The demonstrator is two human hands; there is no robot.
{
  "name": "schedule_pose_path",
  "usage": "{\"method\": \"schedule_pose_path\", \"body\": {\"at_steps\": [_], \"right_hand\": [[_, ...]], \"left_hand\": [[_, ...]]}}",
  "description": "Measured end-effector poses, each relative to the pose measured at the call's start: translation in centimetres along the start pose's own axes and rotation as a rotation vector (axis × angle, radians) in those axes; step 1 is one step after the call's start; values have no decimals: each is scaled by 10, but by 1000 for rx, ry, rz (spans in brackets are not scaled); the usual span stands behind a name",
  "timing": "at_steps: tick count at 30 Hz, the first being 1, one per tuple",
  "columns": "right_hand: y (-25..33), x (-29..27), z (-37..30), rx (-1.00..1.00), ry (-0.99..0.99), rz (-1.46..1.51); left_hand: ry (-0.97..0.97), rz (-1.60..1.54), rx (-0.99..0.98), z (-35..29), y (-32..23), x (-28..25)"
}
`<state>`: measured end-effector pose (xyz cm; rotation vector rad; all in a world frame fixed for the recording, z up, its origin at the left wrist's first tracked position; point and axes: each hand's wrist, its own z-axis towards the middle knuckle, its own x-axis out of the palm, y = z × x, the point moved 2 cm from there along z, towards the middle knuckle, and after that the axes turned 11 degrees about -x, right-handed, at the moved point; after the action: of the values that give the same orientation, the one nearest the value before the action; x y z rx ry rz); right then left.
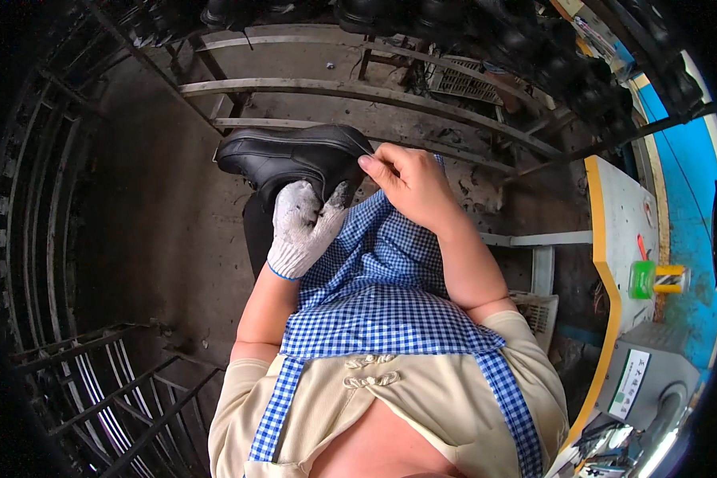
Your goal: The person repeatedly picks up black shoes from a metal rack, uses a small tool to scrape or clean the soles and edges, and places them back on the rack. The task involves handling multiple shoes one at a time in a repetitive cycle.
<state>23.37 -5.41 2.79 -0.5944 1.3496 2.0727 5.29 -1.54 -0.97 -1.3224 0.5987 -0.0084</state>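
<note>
A black shoe [287, 154] is held up in front of me, its sole edge turned away and its opening toward me. My left hand [301, 225], in a white knit glove with dark smudges and a blue-edged cuff, grips it at the opening, with some fingers hidden by the shoe. At the shoe's right end, my bare right hand [410, 182] pinches with thumb and forefinger. A fine line shows along the shoe's edge beside those fingertips; what they hold is too small to make out.
Metal rack rails [358, 92] cross in front, with several black shoes [526, 56] above them. Dark metal frames [127, 390] stand at the left. On the right, a yellow-edged table [613, 207] carries a green container [641, 280] and a grey machine [653, 370].
</note>
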Motion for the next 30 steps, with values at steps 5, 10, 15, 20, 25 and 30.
{"method": "schedule_pose_path", "body": {"at_steps": [5, 10, 15, 20, 25, 30], "right_hand": [[4, 2, 0, -71, 136, 275], [31, 24, -27, -294, 345, 670], [-34, -3, -20, 96, 50, 431], [-79, 8, -35, 190, 15, 81], [-58, 21, -26, 348, 129, 1015], [-67, 56, -40, 520, 85, 1133]], "left_hand": [[-82, -54, 93, -5, -18, -2], [-176, 309, 224, 11, -1, 4], [44, -791, -258, 13, 7, -20], [115, -836, -409, 14, 12, -28], [272, -327, -156, 7, -6, -18], [379, 662, 255, -11, -26, -8]]}}
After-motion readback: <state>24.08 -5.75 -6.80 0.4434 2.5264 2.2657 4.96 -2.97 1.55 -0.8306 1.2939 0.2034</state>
